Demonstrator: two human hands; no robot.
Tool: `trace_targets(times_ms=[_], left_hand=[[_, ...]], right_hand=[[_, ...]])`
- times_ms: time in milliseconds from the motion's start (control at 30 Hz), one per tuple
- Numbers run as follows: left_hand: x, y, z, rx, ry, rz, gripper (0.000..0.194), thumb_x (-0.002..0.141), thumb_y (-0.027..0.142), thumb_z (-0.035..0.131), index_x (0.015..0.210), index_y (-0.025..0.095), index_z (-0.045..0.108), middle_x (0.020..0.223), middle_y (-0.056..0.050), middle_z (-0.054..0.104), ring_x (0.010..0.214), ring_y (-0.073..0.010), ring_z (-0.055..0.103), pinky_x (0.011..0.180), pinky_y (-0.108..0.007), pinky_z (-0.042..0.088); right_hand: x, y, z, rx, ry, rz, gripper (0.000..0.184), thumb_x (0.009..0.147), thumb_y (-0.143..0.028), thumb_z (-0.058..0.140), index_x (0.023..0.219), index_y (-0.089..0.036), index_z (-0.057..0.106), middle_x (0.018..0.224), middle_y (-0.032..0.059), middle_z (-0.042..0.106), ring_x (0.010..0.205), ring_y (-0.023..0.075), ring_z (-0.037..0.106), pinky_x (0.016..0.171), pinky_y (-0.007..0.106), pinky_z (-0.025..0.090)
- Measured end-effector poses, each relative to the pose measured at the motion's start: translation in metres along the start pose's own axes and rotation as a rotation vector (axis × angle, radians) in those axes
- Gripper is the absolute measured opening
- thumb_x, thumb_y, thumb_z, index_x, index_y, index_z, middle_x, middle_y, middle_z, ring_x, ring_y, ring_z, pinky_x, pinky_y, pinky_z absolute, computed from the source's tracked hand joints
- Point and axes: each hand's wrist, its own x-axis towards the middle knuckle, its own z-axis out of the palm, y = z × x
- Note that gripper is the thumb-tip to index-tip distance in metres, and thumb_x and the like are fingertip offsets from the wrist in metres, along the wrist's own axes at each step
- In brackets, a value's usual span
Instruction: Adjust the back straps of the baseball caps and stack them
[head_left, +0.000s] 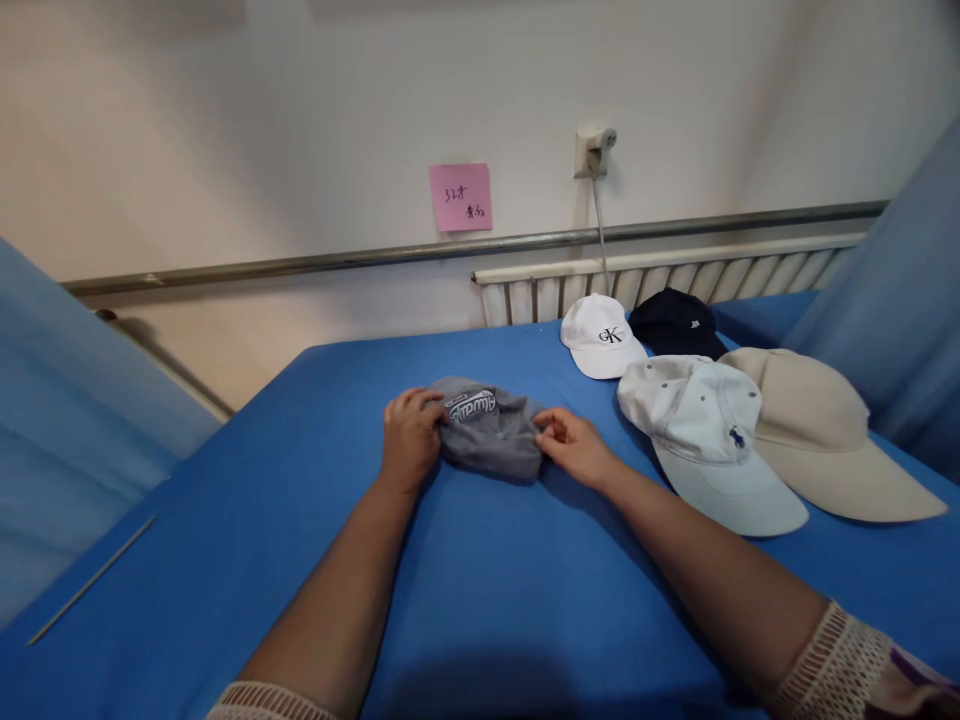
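A grey cap (491, 440) with white "Always" lettering lies on the blue-covered bed (300, 600), its fabric crumpled. My left hand (411, 430) grips the cap's left edge, fingers curled over it. At the opposite end, my right hand (574, 445) pinches the right edge between thumb and fingers. The cap's brim does not show clearly. To the right of my right hand sits a pale cap (694, 420) with a small dark polo-player emblem.
A white cap (602, 335) with black letters, a black cap (679, 320) and a beige wide-brimmed cap (817, 410) sit on the right. A thin stick (90, 582) lies far left. Behind the bed run a metal rail (337, 262) and a radiator (667, 280); blue curtains (67, 430) flank it.
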Motion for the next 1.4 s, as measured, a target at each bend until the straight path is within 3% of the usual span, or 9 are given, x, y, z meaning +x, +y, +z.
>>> trace_targets(times_ms=[67,167,333,467,600,900,1133,1267,1400], left_hand=[[0.0,-0.011,0.002,0.043,-0.002,-0.118,0.028,0.085,0.013,0.049,0.09,0.024,0.074,0.127,-0.007,0.064,0.126,-0.0317,0.045,0.105,-0.051,0.034],[-0.002,-0.012,0.004,-0.002,-0.021,-0.182,0.033,0.084,0.011,0.045,0.1,0.02,0.072,0.127,-0.008,0.064,0.121,-0.0286,0.051,0.103,-0.046,0.038],[-0.01,0.022,0.003,-0.197,-0.099,-0.035,0.027,0.086,0.025,0.053,0.108,0.018,0.067,0.111,-0.01,0.069,0.104,-0.0246,0.061,0.096,-0.038,0.044],[-0.015,0.044,0.006,-0.164,-0.381,0.062,0.03,0.083,0.033,0.061,0.108,0.019,0.068,0.106,-0.01,0.07,0.096,-0.0262,0.063,0.086,-0.038,0.048],[-0.015,0.048,0.011,-0.07,-0.437,0.153,0.025,0.084,0.025,0.056,0.104,0.018,0.069,0.1,-0.011,0.07,0.095,-0.0267,0.063,0.084,-0.038,0.047],[-0.014,0.049,0.017,-0.168,-0.266,0.082,0.019,0.085,0.019,0.05,0.098,0.016,0.064,0.093,-0.011,0.068,0.085,-0.0254,0.063,0.077,-0.037,0.048],[-0.012,0.044,0.011,-0.296,0.007,0.091,0.015,0.088,0.018,0.049,0.099,0.018,0.06,0.098,-0.008,0.065,0.094,-0.0228,0.061,0.088,-0.039,0.048],[-0.011,0.045,0.011,-0.392,0.124,0.102,0.012,0.09,0.019,0.051,0.097,0.019,0.06,0.101,-0.008,0.065,0.098,-0.0211,0.061,0.09,-0.038,0.049],[-0.012,0.045,0.014,-0.551,0.202,0.044,0.013,0.089,0.023,0.054,0.099,0.019,0.061,0.103,-0.007,0.067,0.1,-0.0198,0.063,0.092,-0.038,0.05]], right_hand=[[-0.005,-0.002,0.007,0.017,-0.053,-0.03,0.018,0.081,-0.036,0.055,0.089,-0.021,0.063,0.065,-0.0032,0.061,0.057,0.013,0.054,0.054,0.024,0.042],[-0.003,0.004,0.007,-0.052,0.046,0.009,0.015,0.081,-0.034,0.054,0.083,-0.022,0.064,0.07,-0.0013,0.065,0.06,0.0141,0.057,0.054,0.025,0.044],[0.007,0.014,-0.004,-0.168,0.177,0.029,0.019,0.079,-0.024,0.058,0.096,-0.022,0.067,0.088,0.0031,0.071,0.077,0.0173,0.065,0.068,0.03,0.051],[0.007,0.014,-0.004,-0.243,0.116,0.017,0.024,0.08,-0.023,0.06,0.103,-0.022,0.068,0.094,0.0039,0.072,0.081,0.0175,0.066,0.071,0.03,0.052],[0.006,0.014,0.0,-0.339,0.037,-0.009,0.028,0.082,-0.022,0.061,0.109,-0.021,0.067,0.1,0.0058,0.07,0.086,0.0185,0.066,0.077,0.031,0.052],[0.004,0.004,0.0,-0.425,-0.045,-0.048,0.059,0.078,-0.029,0.068,0.134,-0.02,0.05,0.115,0.0086,0.068,0.092,0.0208,0.065,0.081,0.033,0.049],[0.005,0.002,-0.003,-0.325,0.075,0.067,0.027,0.076,-0.018,0.055,0.102,-0.021,0.062,0.063,-0.0044,0.061,0.055,0.0135,0.054,0.054,0.025,0.037],[0.002,-0.008,-0.011,0.009,0.141,0.086,0.005,0.07,-0.022,0.059,0.075,-0.02,0.059,0.053,-0.0066,0.052,0.046,0.0096,0.045,0.047,0.022,0.031],[-0.006,-0.025,-0.018,0.582,-0.06,0.221,0.009,0.067,-0.023,0.064,0.071,-0.018,0.058,0.046,-0.0082,0.045,0.039,0.006,0.033,0.039,0.019,0.023]])
